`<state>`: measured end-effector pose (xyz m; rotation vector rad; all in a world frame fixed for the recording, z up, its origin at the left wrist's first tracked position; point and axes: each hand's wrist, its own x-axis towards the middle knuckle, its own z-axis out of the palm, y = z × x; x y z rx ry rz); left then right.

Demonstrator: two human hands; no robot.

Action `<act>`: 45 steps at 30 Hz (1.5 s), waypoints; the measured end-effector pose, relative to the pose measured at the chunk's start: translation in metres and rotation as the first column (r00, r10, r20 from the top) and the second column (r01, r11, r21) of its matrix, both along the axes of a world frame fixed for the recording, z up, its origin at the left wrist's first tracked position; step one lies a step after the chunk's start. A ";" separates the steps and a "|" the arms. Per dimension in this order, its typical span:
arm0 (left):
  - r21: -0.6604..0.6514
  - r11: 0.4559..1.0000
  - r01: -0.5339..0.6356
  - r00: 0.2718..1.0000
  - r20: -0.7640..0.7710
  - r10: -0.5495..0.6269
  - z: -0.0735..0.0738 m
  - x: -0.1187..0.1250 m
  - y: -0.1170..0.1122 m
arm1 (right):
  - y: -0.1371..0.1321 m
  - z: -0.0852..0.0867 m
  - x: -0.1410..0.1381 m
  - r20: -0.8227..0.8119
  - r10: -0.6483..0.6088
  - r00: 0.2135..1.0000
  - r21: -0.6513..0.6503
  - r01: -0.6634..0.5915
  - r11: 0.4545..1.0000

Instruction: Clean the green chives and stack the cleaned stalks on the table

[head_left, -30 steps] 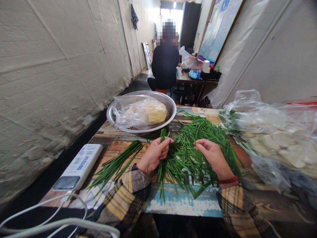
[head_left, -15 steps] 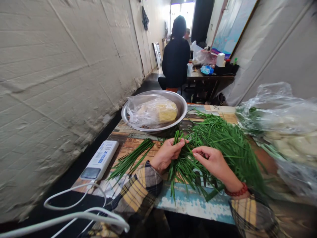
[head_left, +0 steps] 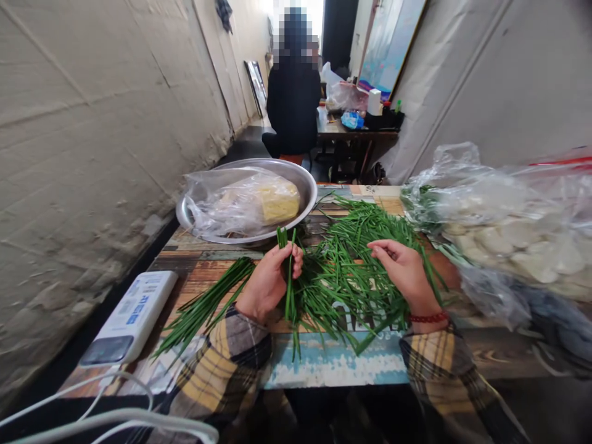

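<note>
My left hand [head_left: 272,277] is closed around a small upright bunch of garlic chives [head_left: 290,296], whose ends stick out above and below the fist. Over the loose heap of chives [head_left: 361,228] hovers my right hand [head_left: 401,271], its thumb and fingertips drawn together. Whether anything thin is pinched there I cannot make out. To the left of my left hand, a sorted bundle of chives [head_left: 208,302] lies slantwise on the wooden-patterned table [head_left: 333,361].
A metal basin [head_left: 312,191] holding a plastic bag with a yellow block stands behind the bundle. At left lies a white power bank [head_left: 132,314] with white cables [head_left: 139,416]. Clear bags of pale pieces [head_left: 522,240] are at right. A person [head_left: 293,105] sits farther back.
My right hand has moved away from my left hand, rightward over the heap. My left hand still grips its bunch. The view has turned a little to the right.
</note>
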<state>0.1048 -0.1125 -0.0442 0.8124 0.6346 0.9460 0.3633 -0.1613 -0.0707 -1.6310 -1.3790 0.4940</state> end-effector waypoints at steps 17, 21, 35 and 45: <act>-0.044 0.998 0.040 0.999 0.010 -0.039 -0.003 0.001 -0.002 | 0.002 -0.009 -0.012 -0.026 0.121 0.992 -0.072 -0.122 0.990; -0.066 0.997 0.032 0.999 -0.001 -0.033 -0.003 0.001 -0.002 | 0.004 -0.009 -0.012 -0.368 0.132 0.920 -0.068 -0.168 0.983; -0.066 0.998 0.021 1.000 -0.007 -0.021 -0.003 -0.001 0.000 | 0.005 -0.014 -0.013 -0.273 0.167 0.947 -0.077 -0.194 0.978; -0.053 0.998 0.024 1.000 -0.015 -0.025 -0.005 -0.001 0.000 | -0.001 -0.016 -0.024 0.506 0.194 0.840 -0.152 -0.135 0.979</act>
